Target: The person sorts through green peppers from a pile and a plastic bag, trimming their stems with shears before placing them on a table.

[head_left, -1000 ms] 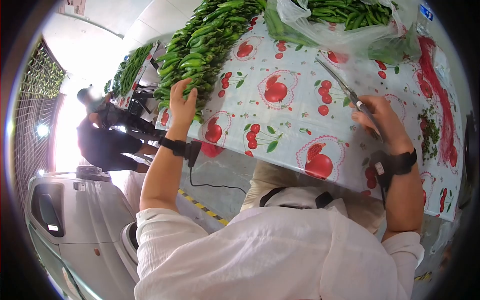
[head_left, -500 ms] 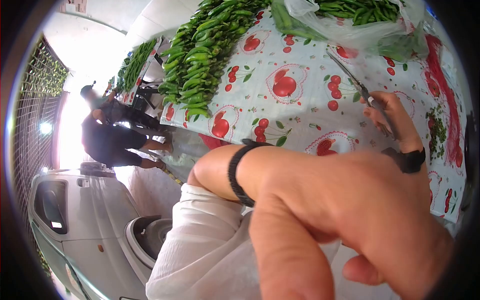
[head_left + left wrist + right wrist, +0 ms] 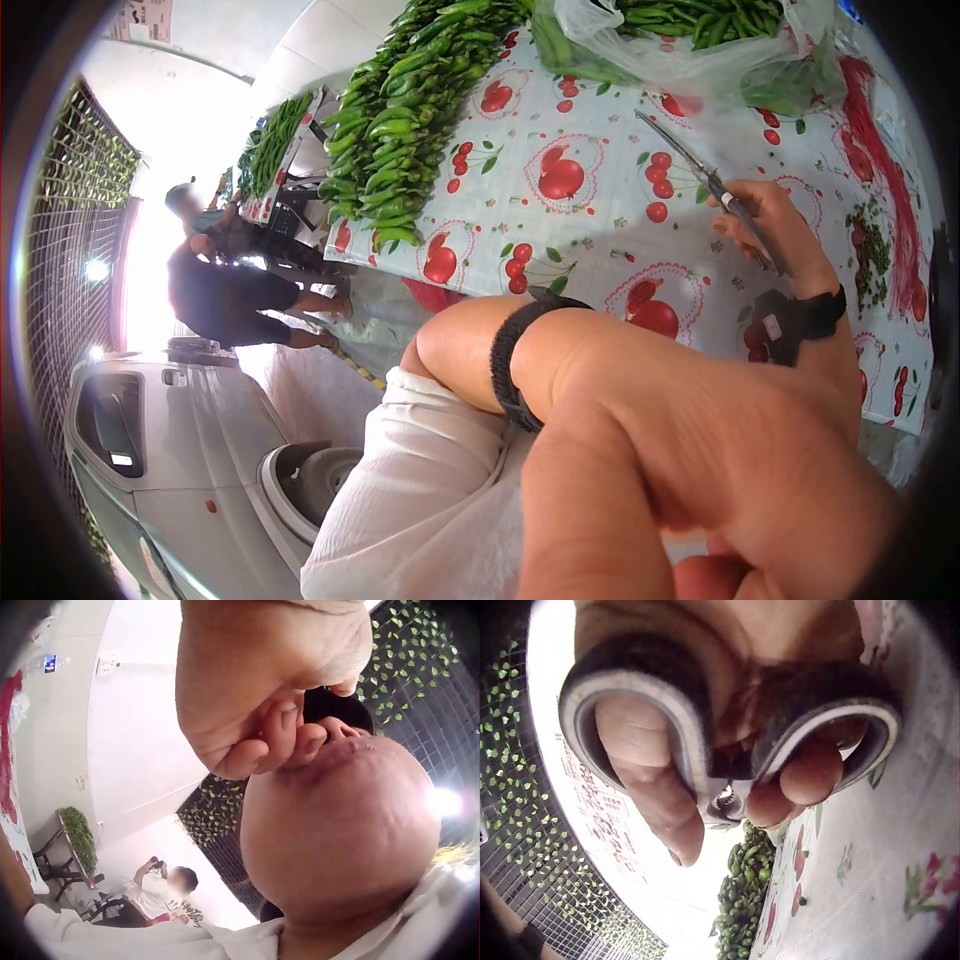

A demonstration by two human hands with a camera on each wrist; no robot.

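Note:
My left hand [image 3: 720, 440] is raised close in front of the head camera, its back toward it. In the left wrist view its curled fingers [image 3: 281, 735] are against the face by the nose and mouth, with nothing seen in them. My right hand [image 3: 785, 230] holds scissors [image 3: 712, 183] over the table, blades pointing forward and left. Thumb and fingers pass through the dark handle loops [image 3: 581, 697] in the right wrist view. Left of the scissors, a long pile of green chili peppers [image 3: 395, 130] lies along the table's left side.
A flowered tablecloth [image 3: 600, 190] covers the table. More peppers lie in a clear plastic bag [image 3: 590, 50] at the back. Red strings [image 3: 885, 160] and small green bits [image 3: 868, 262] are at the right. Left of the table are a standing person [image 3: 225, 275] and a silver vehicle [image 3: 190, 430].
My left hand has left the pepper pile and come up to the face, filling the lower right of the head view. My right hand stays in about the same place with the scissors.

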